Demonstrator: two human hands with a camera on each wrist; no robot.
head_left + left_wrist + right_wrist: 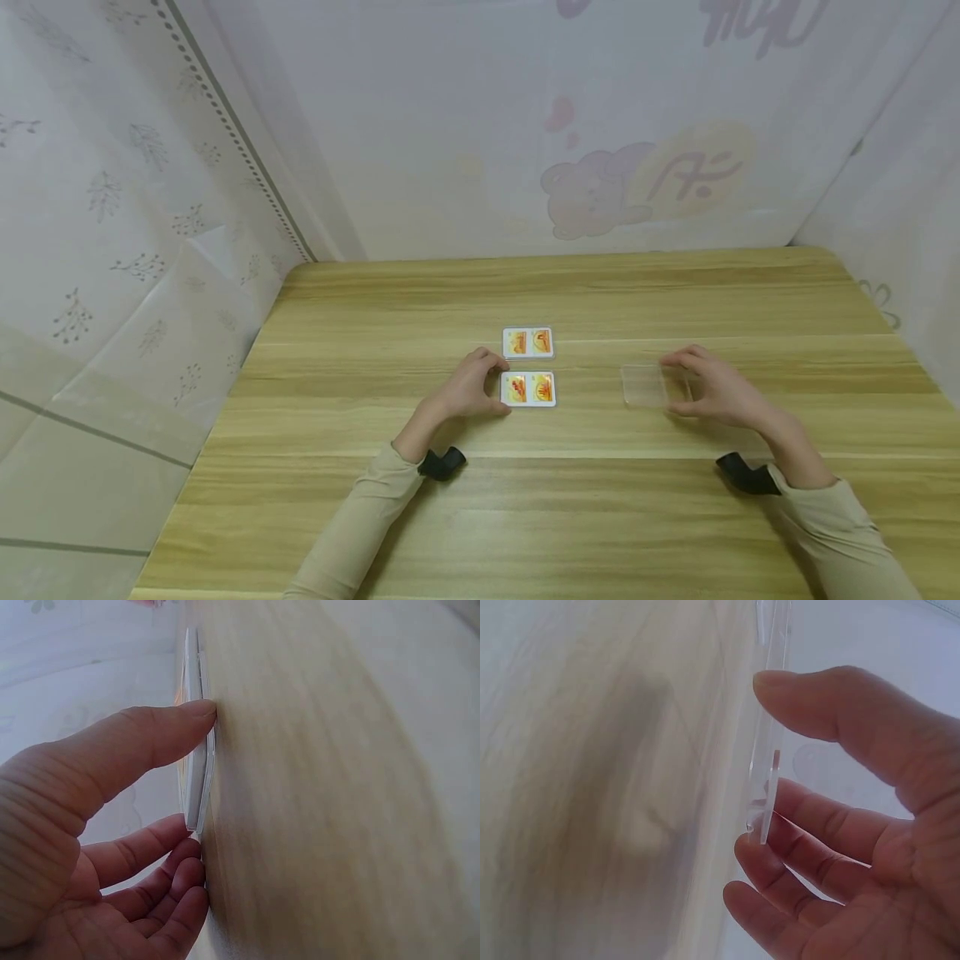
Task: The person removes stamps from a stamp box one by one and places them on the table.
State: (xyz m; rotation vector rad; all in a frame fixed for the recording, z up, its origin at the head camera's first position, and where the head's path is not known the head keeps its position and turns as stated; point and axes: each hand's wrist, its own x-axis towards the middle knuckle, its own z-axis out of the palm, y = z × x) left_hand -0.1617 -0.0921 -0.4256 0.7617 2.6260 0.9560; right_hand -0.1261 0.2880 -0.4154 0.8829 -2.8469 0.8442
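Observation:
My left hand (471, 387) holds the nearer of two card sets (528, 389) by its edges, thumb on the near side and fingers on the far side. This set shows two orange-and-yellow pictures on a white card. In the left wrist view, the white card stack (193, 772) sits in a shallow clear plastic tray (209, 765), low over the table. To the right, my right hand (723, 392) pinches a clear rectangular plastic cover (642, 387) between thumb and fingers. The right wrist view shows the transparent cover (759, 765) edge-on, a little off the tabletop.
Just beyond the held set lies a similar card set (528, 342) with two orange pictures. Everything is on a wood-grain table (480, 517). A pale printed curtain (450, 142) hangs behind the table's far edge. Black wrist mounts (442, 464) sit at both sleeves.

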